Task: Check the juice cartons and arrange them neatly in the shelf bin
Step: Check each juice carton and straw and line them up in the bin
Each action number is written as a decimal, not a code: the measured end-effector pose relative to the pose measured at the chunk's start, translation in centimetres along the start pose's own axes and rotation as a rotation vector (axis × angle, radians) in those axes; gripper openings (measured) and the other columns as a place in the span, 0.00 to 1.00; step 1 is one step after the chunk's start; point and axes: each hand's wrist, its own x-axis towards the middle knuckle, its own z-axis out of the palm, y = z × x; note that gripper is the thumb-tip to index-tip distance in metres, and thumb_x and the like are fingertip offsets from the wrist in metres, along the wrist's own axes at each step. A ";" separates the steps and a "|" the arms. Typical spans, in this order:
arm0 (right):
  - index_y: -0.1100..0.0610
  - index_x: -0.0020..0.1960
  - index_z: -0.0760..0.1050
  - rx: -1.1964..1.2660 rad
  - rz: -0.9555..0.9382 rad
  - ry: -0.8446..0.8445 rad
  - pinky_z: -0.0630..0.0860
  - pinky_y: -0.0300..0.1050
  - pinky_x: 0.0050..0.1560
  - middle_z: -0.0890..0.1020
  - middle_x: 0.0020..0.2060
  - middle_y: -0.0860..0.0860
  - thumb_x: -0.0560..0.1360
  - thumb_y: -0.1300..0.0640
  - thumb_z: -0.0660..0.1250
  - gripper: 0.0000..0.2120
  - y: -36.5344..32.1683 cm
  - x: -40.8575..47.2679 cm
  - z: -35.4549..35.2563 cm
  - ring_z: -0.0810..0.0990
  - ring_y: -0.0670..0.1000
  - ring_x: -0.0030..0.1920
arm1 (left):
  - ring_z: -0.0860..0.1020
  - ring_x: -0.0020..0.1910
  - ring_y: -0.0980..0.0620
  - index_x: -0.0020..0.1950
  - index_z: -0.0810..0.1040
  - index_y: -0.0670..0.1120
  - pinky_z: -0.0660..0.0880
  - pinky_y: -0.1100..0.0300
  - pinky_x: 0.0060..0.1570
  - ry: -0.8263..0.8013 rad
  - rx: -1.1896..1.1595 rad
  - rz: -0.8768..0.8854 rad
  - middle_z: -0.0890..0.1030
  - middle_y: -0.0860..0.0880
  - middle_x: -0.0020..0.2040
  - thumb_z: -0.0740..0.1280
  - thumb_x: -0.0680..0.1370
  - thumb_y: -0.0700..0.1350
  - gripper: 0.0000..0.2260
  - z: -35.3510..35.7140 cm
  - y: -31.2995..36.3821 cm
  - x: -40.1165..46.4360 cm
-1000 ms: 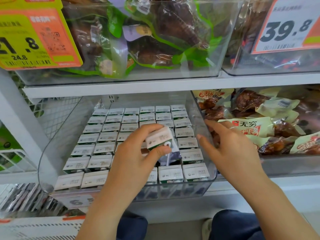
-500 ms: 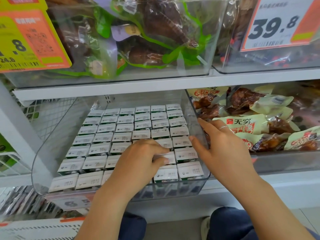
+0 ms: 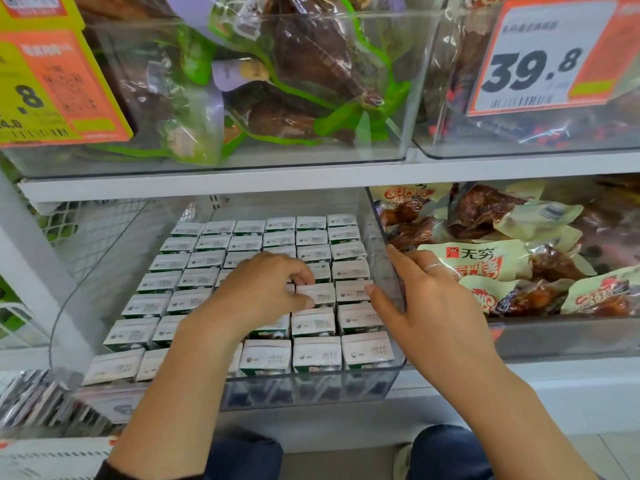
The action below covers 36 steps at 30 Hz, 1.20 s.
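A clear plastic shelf bin (image 3: 311,386) on the lower shelf holds several rows of small white-topped juice cartons (image 3: 315,356) standing upright, tightly packed. My left hand (image 3: 266,292) lies over the middle rows, thumb and fingers pinching the top of one carton (image 3: 317,294) that sits level with its neighbours. My right hand (image 3: 426,306) rests on the bin's right wall (image 3: 377,251), fingers spread along it, a ring on one finger. Cartons under my left hand and forearm are hidden.
To the right, another clear bin (image 3: 554,334) holds packaged meat snacks. On the shelf above are bins of vacuum-packed food (image 3: 294,81) with price tags (image 3: 540,53). A white upright (image 3: 31,258) and wire mesh (image 3: 93,233) stand at left. My knees show below.
My left hand has lowered the lifted carton back into its slot among the rows and now pinches its top. My right hand stays on the bin's right wall.
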 end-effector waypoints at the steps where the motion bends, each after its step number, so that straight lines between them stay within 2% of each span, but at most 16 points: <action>1: 0.55 0.71 0.67 0.001 -0.004 0.001 0.77 0.51 0.44 0.75 0.59 0.53 0.75 0.45 0.63 0.27 0.0 0.0 0.0 0.79 0.60 0.50 | 0.74 0.59 0.57 0.59 0.78 0.58 0.71 0.59 0.58 -0.001 0.067 -0.006 0.78 0.58 0.58 0.73 0.72 0.54 0.16 -0.2 0.1 0.1; 6: 0.56 0.70 0.68 -0.007 -0.007 -0.012 0.77 0.52 0.40 0.76 0.57 0.55 0.74 0.46 0.64 0.27 -0.1 -0.1 -0.1 0.79 0.62 0.48 | 0.72 0.61 0.53 0.63 0.77 0.56 0.66 0.60 0.49 0.029 0.289 0.024 0.78 0.56 0.61 0.71 0.73 0.59 0.20 0.1 1.0 0.6; 8: 0.56 0.70 0.69 -0.009 -0.010 -0.006 0.77 0.51 0.39 0.76 0.57 0.55 0.74 0.47 0.64 0.27 -0.2 -0.1 -0.2 0.80 0.62 0.47 | 0.71 0.61 0.52 0.64 0.76 0.55 0.66 0.59 0.48 0.026 0.280 0.049 0.77 0.55 0.61 0.70 0.74 0.58 0.20 0.3 0.9 0.6; 10: 0.56 0.71 0.68 -0.020 0.001 -0.007 0.77 0.51 0.40 0.76 0.58 0.55 0.75 0.46 0.64 0.27 -0.2 -0.1 -0.2 0.80 0.62 0.48 | 0.70 0.60 0.53 0.64 0.75 0.54 0.68 0.58 0.53 0.013 0.214 0.071 0.76 0.54 0.60 0.69 0.75 0.57 0.19 0.3 0.6 0.2; 13: 0.54 0.72 0.66 -0.012 0.013 -0.019 0.77 0.51 0.43 0.75 0.61 0.53 0.74 0.44 0.62 0.29 -0.2 -0.1 -0.3 0.79 0.62 0.51 | 0.72 0.59 0.54 0.59 0.75 0.55 0.71 0.54 0.59 0.039 0.028 0.089 0.75 0.56 0.57 0.69 0.75 0.57 0.15 0.2 0.2 -0.6; 16: 0.53 0.73 0.64 0.004 -0.001 -0.009 0.77 0.50 0.45 0.74 0.63 0.53 0.75 0.44 0.62 0.29 0.0 -0.2 -0.1 0.78 0.60 0.53 | 0.77 0.55 0.57 0.55 0.74 0.55 0.77 0.51 0.54 0.129 -0.247 0.099 0.78 0.58 0.55 0.68 0.75 0.57 0.11 -0.3 0.2 -1.7; 18: 0.51 0.74 0.63 0.055 0.005 0.018 0.74 0.45 0.45 0.73 0.63 0.51 0.76 0.46 0.64 0.29 0.0 -0.1 0.0 0.77 0.56 0.55 | 0.78 0.53 0.62 0.53 0.74 0.57 0.77 0.59 0.52 0.230 -0.400 0.111 0.80 0.61 0.53 0.67 0.75 0.57 0.10 -0.5 0.3 -2.5; 20: 0.51 0.71 0.67 0.223 -0.031 0.120 0.68 0.37 0.45 0.75 0.58 0.50 0.76 0.50 0.66 0.25 -0.4 0.0 -0.4 0.76 0.51 0.53 | 0.78 0.51 0.66 0.52 0.75 0.58 0.75 0.69 0.47 0.338 -0.572 0.127 0.81 0.63 0.50 0.67 0.74 0.58 0.10 -0.9 0.6 -3.4; 23: 0.49 0.63 0.72 0.488 -0.130 0.266 0.72 0.32 0.49 0.77 0.51 0.48 0.76 0.52 0.64 0.16 -1.5 -0.3 -0.9 0.77 0.44 0.51 | 0.80 0.46 0.63 0.51 0.78 0.56 0.74 0.71 0.42 0.454 -0.840 0.148 0.83 0.60 0.47 0.67 0.71 0.58 0.12 -1.4 0.9 -4.5; 26: 0.46 0.62 0.72 0.651 -0.113 0.166 0.73 0.32 0.54 0.79 0.53 0.46 0.75 0.50 0.65 0.15 -2.7 -0.6 -0.4 0.77 0.40 0.55 | 0.82 0.42 0.61 0.49 0.81 0.53 0.77 0.69 0.38 0.458 -1.088 0.103 0.85 0.56 0.43 0.68 0.69 0.56 0.12 -1.4 1.2 -5.1; 30: 0.48 0.65 0.73 0.737 -0.059 -0.025 0.74 0.40 0.59 0.79 0.56 0.43 0.74 0.43 0.66 0.21 -4.0 -0.7 0.5 0.77 0.40 0.58 | 0.84 0.40 0.57 0.44 0.84 0.53 0.78 0.66 0.35 0.378 -1.235 0.072 0.86 0.52 0.42 0.70 0.66 0.56 0.12 -1.3 1.9 -5.6; 33: 0.47 0.62 0.76 0.916 0.009 -0.117 0.77 0.44 0.55 0.83 0.51 0.42 0.72 0.45 0.69 0.20 -4.5 -0.7 0.7 0.80 0.42 0.53 | 0.84 0.41 0.53 0.45 0.85 0.50 0.78 0.65 0.36 0.366 -1.280 0.037 0.86 0.49 0.43 0.69 0.66 0.60 0.17 -1.1 2.4 -5.7; 36: 0.49 0.57 0.79 1.103 0.109 -0.144 0.78 0.49 0.48 0.85 0.44 0.48 0.69 0.48 0.72 0.17 -4.3 -0.4 0.7 0.82 0.49 0.44 | 0.84 0.41 0.53 0.43 0.85 0.51 0.78 0.65 0.37 0.345 -1.329 0.009 0.86 0.49 0.42 0.69 0.65 0.61 0.16 -0.8 2.6 -5.6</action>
